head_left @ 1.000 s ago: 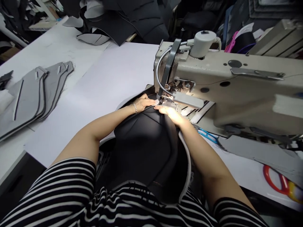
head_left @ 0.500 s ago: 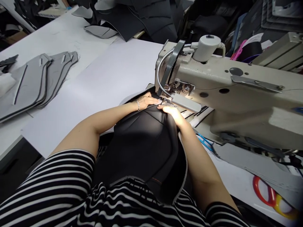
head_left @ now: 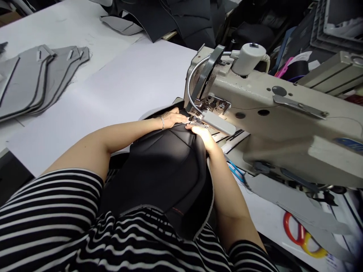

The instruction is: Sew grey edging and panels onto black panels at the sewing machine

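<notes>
A large black padded cover piece (head_left: 164,166) with a grey edge lies from my lap up to the needle of a beige sewing machine (head_left: 283,113). My left hand (head_left: 172,119) rests flat on the cover just left of the presser foot, fingers stretched out and pressing the material down. My right hand (head_left: 202,136) lies on the cover's right side, lit by the machine lamp, its fingers curled over the edge of the material close to the needle.
A stack of grey cut panels (head_left: 36,79) lies at the far left on the white table (head_left: 119,87). Black fabric pieces (head_left: 159,19) pile up at the back. Blue-handled scissors (head_left: 235,172) and red-and-yellow scissors (head_left: 300,236) lie right of my arm, beside grey strips (head_left: 297,204).
The view has shifted, so everything sits a little more to the left and higher. Both hands stay at the needle on the black cover.
</notes>
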`<state>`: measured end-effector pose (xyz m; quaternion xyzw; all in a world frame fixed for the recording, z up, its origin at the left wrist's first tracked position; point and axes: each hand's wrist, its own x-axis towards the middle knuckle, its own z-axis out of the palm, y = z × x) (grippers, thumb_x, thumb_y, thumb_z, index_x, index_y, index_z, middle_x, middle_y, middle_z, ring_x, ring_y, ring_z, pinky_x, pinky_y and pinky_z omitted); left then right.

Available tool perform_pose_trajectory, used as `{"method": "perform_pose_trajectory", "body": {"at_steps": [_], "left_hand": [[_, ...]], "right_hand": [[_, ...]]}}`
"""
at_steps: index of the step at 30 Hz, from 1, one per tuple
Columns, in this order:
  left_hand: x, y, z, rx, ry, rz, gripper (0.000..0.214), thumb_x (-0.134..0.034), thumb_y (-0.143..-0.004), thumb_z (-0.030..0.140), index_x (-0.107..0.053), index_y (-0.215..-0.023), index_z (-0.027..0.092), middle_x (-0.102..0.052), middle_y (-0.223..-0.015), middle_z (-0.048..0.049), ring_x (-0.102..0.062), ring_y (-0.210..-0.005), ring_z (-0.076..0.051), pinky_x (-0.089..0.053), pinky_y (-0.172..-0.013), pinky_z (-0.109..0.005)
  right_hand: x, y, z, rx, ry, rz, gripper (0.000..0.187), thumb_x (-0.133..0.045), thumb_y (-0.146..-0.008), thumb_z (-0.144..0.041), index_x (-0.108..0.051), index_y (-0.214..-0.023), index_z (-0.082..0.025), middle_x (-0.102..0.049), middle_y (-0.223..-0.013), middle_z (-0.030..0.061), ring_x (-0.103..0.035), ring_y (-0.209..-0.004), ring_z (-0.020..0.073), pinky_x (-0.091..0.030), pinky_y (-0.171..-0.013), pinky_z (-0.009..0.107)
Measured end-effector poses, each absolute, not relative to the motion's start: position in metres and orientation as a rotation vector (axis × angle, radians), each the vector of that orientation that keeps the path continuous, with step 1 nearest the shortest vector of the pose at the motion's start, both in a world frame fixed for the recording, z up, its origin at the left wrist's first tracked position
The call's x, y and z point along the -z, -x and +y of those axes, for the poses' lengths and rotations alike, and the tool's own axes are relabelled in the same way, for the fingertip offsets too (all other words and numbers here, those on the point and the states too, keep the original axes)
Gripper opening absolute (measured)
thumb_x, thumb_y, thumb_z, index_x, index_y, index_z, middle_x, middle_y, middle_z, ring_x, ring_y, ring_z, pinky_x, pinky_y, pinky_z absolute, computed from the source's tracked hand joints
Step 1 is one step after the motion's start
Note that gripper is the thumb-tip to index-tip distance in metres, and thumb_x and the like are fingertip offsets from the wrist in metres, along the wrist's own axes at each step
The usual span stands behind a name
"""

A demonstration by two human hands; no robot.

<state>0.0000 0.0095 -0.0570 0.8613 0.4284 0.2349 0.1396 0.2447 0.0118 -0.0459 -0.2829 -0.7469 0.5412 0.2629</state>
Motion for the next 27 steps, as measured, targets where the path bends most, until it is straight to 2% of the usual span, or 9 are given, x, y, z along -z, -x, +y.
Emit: {"method": "perform_pose_trajectory", "body": {"at_steps": [7, 12, 15, 19, 24, 27], "left_hand": [[0.053, -0.005, 0.009, -0.501, -2.566, 1.354, 0.037, -0.036, -0.095, 0.027, -0.072, -0.105, 0.025, -0.069, -0.111, -0.0038, -0.058, -0.092, -0.018, -0.043, -0.077, -0.032], [0.041, -0.017, 0.003, -0.324, -2.608, 1.436, 0.033, -0.044, -0.087, 0.015, -0.074, -0.096, 0.024, -0.067, -0.094, -0.0053, -0.054, -0.087, -0.02, -0.041, -0.072, -0.033], [0.038, -0.025, 0.001, -0.267, -2.602, 1.478, 0.029, -0.047, -0.086, 0.014, -0.074, -0.091, 0.023, -0.064, -0.091, -0.0068, -0.053, -0.09, -0.023, -0.039, -0.069, -0.035], [0.035, -0.037, 0.001, -0.284, -2.476, 1.64, 0.024, -0.047, -0.09, 0.02, -0.071, -0.095, 0.019, -0.061, -0.092, -0.0083, -0.053, -0.088, -0.024, -0.04, -0.068, -0.034], [0.027, -0.054, -0.007, -0.284, -2.452, 1.692, 0.025, -0.047, -0.093, 0.021, -0.07, -0.084, 0.015, -0.061, -0.094, -0.0117, -0.05, -0.1, -0.028, -0.042, -0.078, -0.038], [0.024, -0.062, -0.014, -0.221, -2.416, 1.763, 0.028, -0.043, -0.093, 0.019, -0.068, -0.084, 0.013, -0.06, -0.096, -0.0133, -0.05, -0.102, -0.029, -0.043, -0.08, -0.039]], "right_hand": [[0.045, -0.247, 0.015, -1.418, 0.827, -2.057, 0.034, -0.05, -0.085, -0.04, -0.074, -0.101, -0.021, -0.068, -0.119, 0.0042, -0.058, -0.118, 0.0235, -0.038, -0.112, 0.044], [0.041, -0.248, 0.011, -1.482, 0.912, -2.017, 0.033, -0.05, -0.085, -0.039, -0.073, -0.1, -0.022, -0.069, -0.117, 0.0018, -0.059, -0.116, 0.0228, -0.04, -0.11, 0.042], [0.039, -0.247, 0.011, -1.412, 0.934, -2.065, 0.034, -0.048, -0.087, -0.039, -0.072, -0.101, -0.02, -0.069, -0.115, 0.0032, -0.059, -0.116, 0.0229, -0.042, -0.109, 0.04], [0.034, -0.245, 0.011, -1.184, 0.877, -2.201, 0.033, -0.044, -0.09, -0.036, -0.069, -0.101, -0.018, -0.069, -0.116, 0.0068, -0.06, -0.113, 0.0221, -0.043, -0.106, 0.036], [0.03, -0.242, 0.008, -0.943, 0.855, -2.336, 0.03, -0.04, -0.09, -0.029, -0.068, -0.095, -0.019, -0.068, -0.11, 0.0065, -0.06, -0.107, 0.0223, -0.045, -0.1, 0.037], [0.032, -0.242, 0.005, -0.894, 0.877, -2.363, 0.03, -0.039, -0.09, -0.028, -0.067, -0.087, -0.019, -0.069, -0.101, 0.0069, -0.06, -0.098, 0.0235, -0.046, -0.092, 0.037]]}}
